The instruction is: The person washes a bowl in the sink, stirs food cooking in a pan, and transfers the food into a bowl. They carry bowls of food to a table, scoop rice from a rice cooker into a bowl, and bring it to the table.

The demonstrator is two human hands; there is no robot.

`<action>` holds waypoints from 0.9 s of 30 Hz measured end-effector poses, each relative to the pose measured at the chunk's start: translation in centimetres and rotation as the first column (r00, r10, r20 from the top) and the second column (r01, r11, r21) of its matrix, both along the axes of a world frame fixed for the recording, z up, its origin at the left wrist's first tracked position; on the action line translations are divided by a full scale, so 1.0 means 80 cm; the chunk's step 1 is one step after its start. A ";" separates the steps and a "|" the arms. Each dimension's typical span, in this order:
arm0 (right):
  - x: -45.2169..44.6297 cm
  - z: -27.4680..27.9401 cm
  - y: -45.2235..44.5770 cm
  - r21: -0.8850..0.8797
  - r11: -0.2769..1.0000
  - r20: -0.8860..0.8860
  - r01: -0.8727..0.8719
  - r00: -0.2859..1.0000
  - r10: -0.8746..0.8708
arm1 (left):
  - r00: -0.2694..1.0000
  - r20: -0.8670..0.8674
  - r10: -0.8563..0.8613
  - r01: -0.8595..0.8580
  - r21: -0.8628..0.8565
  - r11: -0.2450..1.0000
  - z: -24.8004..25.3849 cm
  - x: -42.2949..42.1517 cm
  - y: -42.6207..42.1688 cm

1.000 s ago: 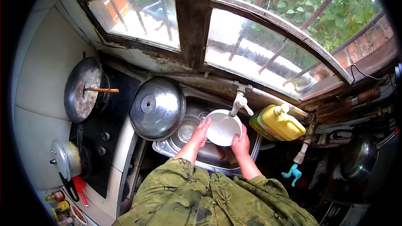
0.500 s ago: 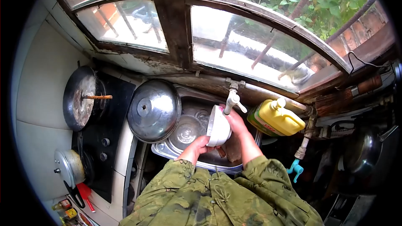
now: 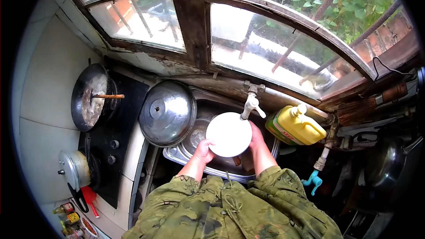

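Observation:
Over the sink (image 3: 171, 154), a white bowl (image 3: 229, 134) is held between both hands, its round white face turned up to the camera. My left hand (image 3: 204, 152) is closed on its left edge, thumb on the near side. On the opposite edge, my right hand (image 3: 256, 136) grips it, with the fingers partly hidden behind. The white tap (image 3: 251, 105) stands just above the bowl's far right edge; whether water runs cannot be made out. Beneath and to the left, a shiny metal basin (image 3: 194, 138) sits in the sink, partly covered.
A large metal lid (image 3: 168, 114) leans over the sink's left side. The yellow jug (image 3: 295, 125) stands at the right, near a pipe with a blue tap (image 3: 313, 181). Farther left, a wok (image 3: 90, 97) and a lidded pot (image 3: 73, 170) rest on the black stove (image 3: 126, 119).
Both hands have tilted the white bowl from its side, so its round face now shows. The camera view has shifted slightly.

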State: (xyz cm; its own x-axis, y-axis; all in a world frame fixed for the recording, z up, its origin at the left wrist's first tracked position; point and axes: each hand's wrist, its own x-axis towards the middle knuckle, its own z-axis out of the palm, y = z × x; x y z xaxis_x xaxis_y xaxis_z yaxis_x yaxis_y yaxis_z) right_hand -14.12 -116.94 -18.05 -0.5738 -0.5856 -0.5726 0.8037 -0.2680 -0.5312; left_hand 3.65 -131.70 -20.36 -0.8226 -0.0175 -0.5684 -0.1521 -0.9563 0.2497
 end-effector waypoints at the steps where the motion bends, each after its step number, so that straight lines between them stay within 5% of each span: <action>1: -0.002 -0.003 0.000 0.149 0.988 -0.147 -0.047 0.987 0.069 | 1.000 -0.003 0.027 -0.027 -0.085 0.996 0.007 0.001 -0.010; 2: -0.008 -0.004 0.003 0.252 0.968 -0.304 0.015 0.951 0.065 | 0.994 0.038 0.098 -0.084 -0.285 0.955 0.058 -0.004 -0.016; 3: -0.007 0.044 0.002 0.408 0.908 -0.399 0.093 0.913 0.086 | 0.994 0.038 0.104 -0.089 -0.291 0.953 0.074 -0.006 -0.022; 5: -0.019 0.064 0.015 0.345 0.914 -0.619 0.215 0.784 0.049 | 0.981 0.085 0.175 -0.075 -0.665 0.743 0.090 -0.003 -0.029; 6: -0.021 0.087 0.017 0.249 0.938 -0.699 0.239 0.715 0.003 | 0.980 0.085 0.181 -0.078 -0.670 0.738 0.090 0.000 -0.031; 8: -0.017 0.154 0.014 0.112 0.968 -0.831 0.224 0.555 -0.032 | 0.969 0.113 0.221 0.113 -0.994 0.012 0.088 0.006 -0.032; 11: -0.011 0.215 0.005 0.158 0.961 -0.933 0.227 0.352 0.070 | 0.969 0.085 0.234 0.149 -0.951 -0.271 0.125 0.004 -0.023; 13: -0.003 0.231 -0.005 0.235 0.912 -0.971 0.337 0.110 0.210 | 0.966 0.058 0.251 0.166 -0.886 -0.433 0.163 0.002 -0.013; 15: 0.008 0.252 -0.010 0.327 0.835 -0.934 0.443 0.019 0.356 | 0.972 -0.015 0.234 0.138 -0.771 -0.622 0.153 0.000 -0.015; 19: 0.030 0.267 -0.014 0.345 0.821 -0.837 0.456 -0.247 0.489 | 0.984 0.019 0.176 0.143 -0.674 -0.725 0.187 0.013 -0.005; 21: 0.041 0.266 -0.018 0.358 0.812 -0.822 0.460 -0.257 0.508 | 0.991 -0.028 0.131 0.080 -0.662 -0.745 0.193 0.018 -0.005; 26: 0.042 0.237 0.001 0.463 0.871 -0.882 0.166 -0.016 0.472 | 0.995 -0.084 0.057 -0.014 -0.663 -0.748 0.194 0.044 -0.015; 27: 0.042 0.228 0.006 0.476 0.862 -0.863 0.174 -0.098 0.496 | 0.991 -0.122 0.056 -0.039 -0.662 -0.748 0.199 0.052 -0.019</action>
